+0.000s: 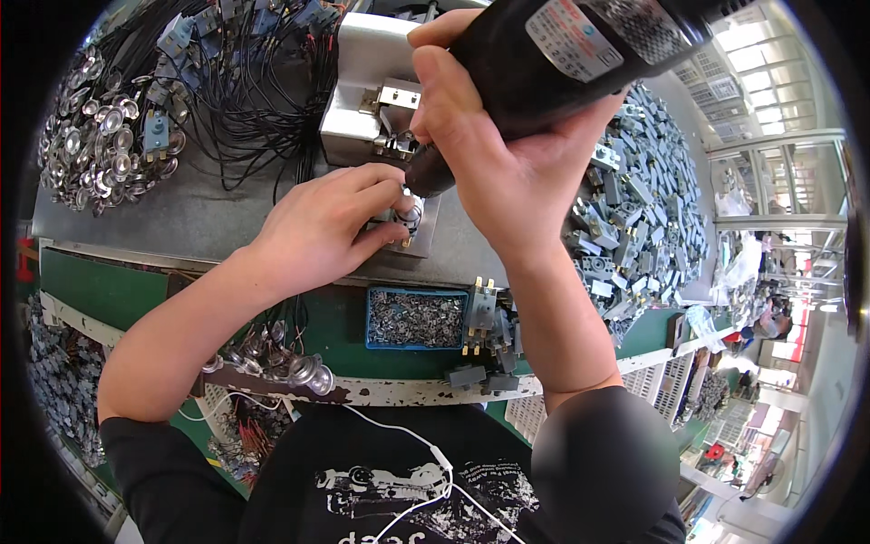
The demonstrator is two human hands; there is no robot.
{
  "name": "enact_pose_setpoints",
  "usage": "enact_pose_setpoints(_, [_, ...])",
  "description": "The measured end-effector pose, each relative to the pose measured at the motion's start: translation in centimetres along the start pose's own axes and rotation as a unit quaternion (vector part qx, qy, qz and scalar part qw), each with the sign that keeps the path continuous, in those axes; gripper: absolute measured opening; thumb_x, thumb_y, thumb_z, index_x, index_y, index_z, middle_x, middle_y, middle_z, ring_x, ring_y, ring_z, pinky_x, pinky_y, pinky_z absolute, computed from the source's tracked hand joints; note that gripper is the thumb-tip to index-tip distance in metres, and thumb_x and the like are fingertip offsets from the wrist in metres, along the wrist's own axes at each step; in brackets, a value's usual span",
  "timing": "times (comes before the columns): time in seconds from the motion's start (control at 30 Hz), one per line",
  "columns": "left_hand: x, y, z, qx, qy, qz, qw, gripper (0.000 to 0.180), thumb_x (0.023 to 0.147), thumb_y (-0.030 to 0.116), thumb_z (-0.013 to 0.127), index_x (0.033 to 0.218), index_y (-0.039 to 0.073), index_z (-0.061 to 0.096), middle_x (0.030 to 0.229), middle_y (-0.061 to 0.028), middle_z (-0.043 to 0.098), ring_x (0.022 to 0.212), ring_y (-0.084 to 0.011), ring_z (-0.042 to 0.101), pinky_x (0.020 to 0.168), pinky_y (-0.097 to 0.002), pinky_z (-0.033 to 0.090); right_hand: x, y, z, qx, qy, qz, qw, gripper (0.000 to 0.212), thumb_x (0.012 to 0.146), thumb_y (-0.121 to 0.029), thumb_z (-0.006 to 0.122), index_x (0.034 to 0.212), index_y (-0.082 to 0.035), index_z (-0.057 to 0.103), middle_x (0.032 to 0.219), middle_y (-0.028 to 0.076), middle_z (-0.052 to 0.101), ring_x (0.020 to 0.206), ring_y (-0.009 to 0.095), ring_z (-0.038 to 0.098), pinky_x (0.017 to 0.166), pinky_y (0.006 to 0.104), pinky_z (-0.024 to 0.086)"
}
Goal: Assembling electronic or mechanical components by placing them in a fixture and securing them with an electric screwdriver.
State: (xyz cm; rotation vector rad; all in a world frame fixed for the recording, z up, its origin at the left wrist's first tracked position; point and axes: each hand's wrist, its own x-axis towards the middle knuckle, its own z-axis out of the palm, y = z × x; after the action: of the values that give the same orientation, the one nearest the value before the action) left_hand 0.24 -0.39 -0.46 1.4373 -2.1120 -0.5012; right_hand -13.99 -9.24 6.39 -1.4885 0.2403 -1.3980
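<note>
My right hand [521, 181] is wrapped round a black electric screwdriver [535, 68], held at a slant. The tapered nose [429, 172] of the screwdriver points down to the left and meets the fingertips of my left hand [326, 222]. My left hand is closed, its thumb and fingers pinching a small shiny round metal part [410, 218] at the front edge of the steel work plate [299, 238]. Fingers partly cover that part, and the screwdriver's tip is hidden. Right behind my left fingers stands a metal fixture [358, 113] with small brackets.
Shiny metal cups [109, 131] and black cables [249, 100] lie at the left. Grey switch bodies [639, 199] are heaped at the right. A blue tray [415, 317] of small metal pieces sits near the front, beside several grey switches [483, 313]. Metal cups [308, 374] rest by the table's edge.
</note>
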Motion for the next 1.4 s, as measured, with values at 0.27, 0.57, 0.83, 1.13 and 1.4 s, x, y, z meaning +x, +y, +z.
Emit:
enact_pose_setpoints(0.27, [0.3,3.1,-0.5,0.115,0.032,0.135,0.984,0.022,0.082,0.022,0.076,0.098,0.014,0.062,0.106,-0.0047,0.064,0.095,-0.0216,0.065,0.081,-0.0384,0.049,2.2,-3.6,-2.0,-0.055,0.028,-0.218,0.974,0.035,0.089,0.003,0.076,0.116,0.0,0.054,0.089,0.008,0.068,0.067,0.013,0.066,0.058,0.0261,0.055])
enact_pose_setpoints(0.57, [-2.4,3.9,3.0,0.17,-0.277,0.253,0.911,0.005,0.077,0.016,0.067,0.08,0.013,0.067,0.08,0.0013,0.064,0.087,-0.0189,0.063,0.08,-0.0327,0.048,4.1,-0.1,2.5,-0.072,0.119,-0.073,0.988,0.059,0.091,0.005,0.073,0.136,-0.003,0.037,0.098,0.009,0.065,0.081,0.014,0.067,0.066,0.0265,0.056])
enact_pose_setpoints(0.83, [-2.3,3.9,3.4,0.077,-0.242,0.235,0.938,0.011,0.08,0.015,0.066,0.089,0.009,0.065,0.08,-0.0033,0.064,0.085,-0.0223,0.065,0.079,-0.0362,0.049,5.5,-1.4,2.0,-0.067,-0.035,0.033,0.997,0.07,0.09,0.005,0.071,0.146,-0.005,0.029,0.098,0.009,0.064,0.082,0.013,0.065,0.069,0.0283,0.055])
enact_pose_setpoints(1.13, [-2.2,4.1,3.3,-0.006,-0.253,0.205,0.945,0.008,0.084,0.011,0.063,0.09,0.005,0.065,0.082,-0.0075,0.066,0.086,-0.0269,0.067,0.079,-0.0413,0.052,2.5,-0.3,5.0,-0.038,0.164,-0.111,0.98,0.083,0.086,0.014,0.07,0.15,-0.004,0.02,0.119,0.016,0.06,0.096,0.018,0.067,0.074,0.028,0.057])
enact_pose_setpoints(1.4, [0.0,3.1,-2.2,-0.024,-0.012,0.148,0.989,0.017,0.08,0.004,0.067,0.097,0.006,0.07,0.088,-0.0098,0.066,0.089,-0.0306,0.066,0.081,-0.0428,0.053,1.7,-1.2,1.3,-0.066,0.076,-0.032,0.994,0.075,0.085,0.014,0.074,0.141,-0.005,0.028,0.101,0.012,0.065,0.086,0.016,0.068,0.068,0.0277,0.057])
